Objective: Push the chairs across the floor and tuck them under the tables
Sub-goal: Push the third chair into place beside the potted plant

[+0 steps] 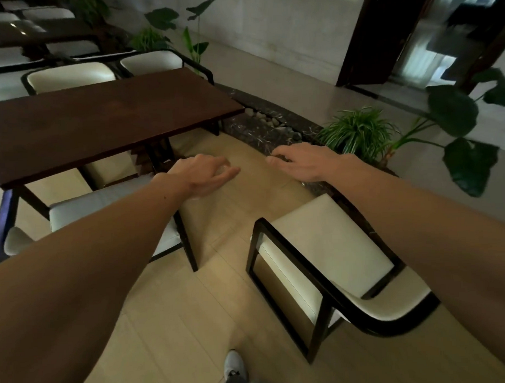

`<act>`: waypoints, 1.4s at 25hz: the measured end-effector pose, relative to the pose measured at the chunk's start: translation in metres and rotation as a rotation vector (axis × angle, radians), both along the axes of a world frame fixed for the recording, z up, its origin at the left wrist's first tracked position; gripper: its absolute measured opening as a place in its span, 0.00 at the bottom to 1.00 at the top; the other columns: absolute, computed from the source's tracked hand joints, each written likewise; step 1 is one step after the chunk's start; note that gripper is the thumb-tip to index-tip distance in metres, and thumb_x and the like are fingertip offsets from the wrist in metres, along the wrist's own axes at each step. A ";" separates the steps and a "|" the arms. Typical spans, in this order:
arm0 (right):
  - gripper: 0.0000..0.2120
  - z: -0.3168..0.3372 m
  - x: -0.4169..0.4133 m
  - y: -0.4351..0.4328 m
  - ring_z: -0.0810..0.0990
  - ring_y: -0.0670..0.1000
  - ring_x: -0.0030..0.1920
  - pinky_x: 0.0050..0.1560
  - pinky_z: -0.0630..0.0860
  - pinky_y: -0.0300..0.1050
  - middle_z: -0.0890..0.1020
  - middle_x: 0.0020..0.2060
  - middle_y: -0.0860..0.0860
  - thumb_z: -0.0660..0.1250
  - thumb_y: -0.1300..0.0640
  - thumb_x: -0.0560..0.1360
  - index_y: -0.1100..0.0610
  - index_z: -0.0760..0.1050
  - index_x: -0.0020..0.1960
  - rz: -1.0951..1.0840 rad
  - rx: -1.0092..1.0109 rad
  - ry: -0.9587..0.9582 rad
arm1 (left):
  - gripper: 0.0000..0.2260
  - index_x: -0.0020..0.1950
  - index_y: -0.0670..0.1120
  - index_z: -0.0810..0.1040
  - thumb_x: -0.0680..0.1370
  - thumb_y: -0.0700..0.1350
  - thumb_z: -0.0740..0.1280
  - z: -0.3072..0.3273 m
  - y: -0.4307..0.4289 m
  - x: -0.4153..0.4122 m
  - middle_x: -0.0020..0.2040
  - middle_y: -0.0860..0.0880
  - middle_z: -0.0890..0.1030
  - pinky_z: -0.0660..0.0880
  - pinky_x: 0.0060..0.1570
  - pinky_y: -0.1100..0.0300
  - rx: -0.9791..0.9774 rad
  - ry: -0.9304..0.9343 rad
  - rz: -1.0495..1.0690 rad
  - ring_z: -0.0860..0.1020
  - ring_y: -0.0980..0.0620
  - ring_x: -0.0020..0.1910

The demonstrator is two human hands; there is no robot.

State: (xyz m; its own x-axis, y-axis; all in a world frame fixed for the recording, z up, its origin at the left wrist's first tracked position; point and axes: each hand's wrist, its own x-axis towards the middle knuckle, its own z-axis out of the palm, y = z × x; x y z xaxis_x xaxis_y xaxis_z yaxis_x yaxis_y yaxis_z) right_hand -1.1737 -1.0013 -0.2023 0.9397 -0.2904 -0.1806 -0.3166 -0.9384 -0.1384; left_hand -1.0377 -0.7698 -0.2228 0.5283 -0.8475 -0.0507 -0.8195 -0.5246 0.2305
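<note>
1. Ahead, left hand [205,173] out in the air, palm down, fingers nearly straight and slightly blurred, holding nothing and touching nothing.
2. Level with it and clearly apart from it, right hand [299,162], palm down, fingertips loosely bent, likewise gripping nothing.
3. Below the right forearm, near chair [327,246]: cream seat in a dark frame, out on the open floor, well apart from the table, curved cream back nearest the camera, right side hidden by the forearm.
4. Under the left forearm, left chair [111,207]: cream seat on dark legs, front edge up at the table's near edge, most of the seat out in the open; whether any of it under the top, hard to tell.
5. Left of both hands, dark wooden table [100,122], rectangular, on a dark central base.
6. Along its far side, far-left chair [70,77] and far-right chair [152,61] side by side, cream backs close against the far edge.
7. Between the two nearer chairs, pale plank floor [220,292]; at the bottom edge, one grey shoe [234,364].
8. Right of the table, dark stone border [252,134] with a line of pebbles.
9. Just beyond the right hand, striped grassy plant [358,130]; further right, broad-leaved plant [454,112].
10. Far back on the right, dark doorway [363,35], blurred beyond.
</note>
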 end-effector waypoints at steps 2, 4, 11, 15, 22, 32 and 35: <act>0.38 -0.001 -0.035 0.002 0.72 0.56 0.67 0.62 0.71 0.61 0.71 0.71 0.53 0.44 0.25 0.73 0.45 0.62 0.74 0.007 -0.033 0.026 | 0.31 0.67 0.53 0.72 0.77 0.71 0.45 -0.005 0.002 -0.036 0.63 0.46 0.78 0.74 0.54 0.48 -0.017 0.004 -0.024 0.77 0.47 0.59; 0.38 -0.001 -0.057 0.009 0.72 0.56 0.67 0.62 0.71 0.62 0.72 0.70 0.54 0.43 0.24 0.73 0.45 0.62 0.74 0.006 -0.052 0.018 | 0.31 0.68 0.52 0.72 0.78 0.70 0.46 -0.009 0.009 -0.058 0.63 0.45 0.78 0.75 0.56 0.46 -0.049 0.031 0.003 0.77 0.47 0.59; 0.40 -0.002 -0.136 0.029 0.70 0.56 0.68 0.61 0.69 0.62 0.71 0.70 0.53 0.40 0.23 0.71 0.43 0.60 0.75 0.033 -0.088 0.070 | 0.32 0.67 0.53 0.72 0.77 0.71 0.45 -0.027 0.019 -0.121 0.61 0.45 0.80 0.72 0.50 0.51 -0.118 0.066 -0.005 0.78 0.47 0.56; 0.42 -0.004 -0.181 0.010 0.72 0.56 0.66 0.57 0.70 0.59 0.72 0.68 0.53 0.40 0.21 0.69 0.42 0.61 0.73 -0.014 -0.060 0.053 | 0.32 0.66 0.54 0.72 0.77 0.72 0.45 -0.030 0.001 -0.153 0.62 0.46 0.80 0.73 0.52 0.50 -0.095 0.051 -0.039 0.78 0.48 0.56; 0.38 -0.012 -0.257 -0.061 0.74 0.55 0.62 0.49 0.68 0.53 0.74 0.60 0.50 0.41 0.23 0.71 0.42 0.62 0.72 -0.069 -0.037 0.011 | 0.31 0.67 0.54 0.72 0.78 0.72 0.45 -0.015 -0.073 -0.208 0.64 0.47 0.79 0.71 0.54 0.48 -0.080 0.003 -0.139 0.77 0.47 0.60; 0.35 -0.016 -0.371 -0.230 0.76 0.56 0.59 0.57 0.74 0.60 0.75 0.59 0.51 0.43 0.26 0.75 0.44 0.62 0.73 -0.049 -0.053 -0.014 | 0.33 0.64 0.56 0.72 0.74 0.74 0.42 -0.026 -0.261 -0.317 0.61 0.48 0.79 0.68 0.47 0.49 -0.028 -0.063 -0.176 0.77 0.44 0.59; 0.32 -0.029 -0.398 -0.277 0.77 0.56 0.57 0.55 0.75 0.60 0.75 0.55 0.50 0.44 0.28 0.76 0.45 0.63 0.72 -0.035 -0.075 -0.017 | 0.32 0.65 0.55 0.72 0.76 0.72 0.42 -0.033 -0.308 -0.345 0.61 0.48 0.80 0.67 0.46 0.50 -0.035 -0.072 -0.179 0.77 0.44 0.58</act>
State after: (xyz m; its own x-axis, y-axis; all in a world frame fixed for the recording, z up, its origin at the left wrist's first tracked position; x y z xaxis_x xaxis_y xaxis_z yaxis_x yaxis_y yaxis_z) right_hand -1.5717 -1.2788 -0.2315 0.9315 -0.3350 -0.1415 -0.3473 -0.9349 -0.0733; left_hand -1.3828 -1.0780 -0.2558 0.3697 -0.9290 0.0131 -0.9143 -0.3613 0.1833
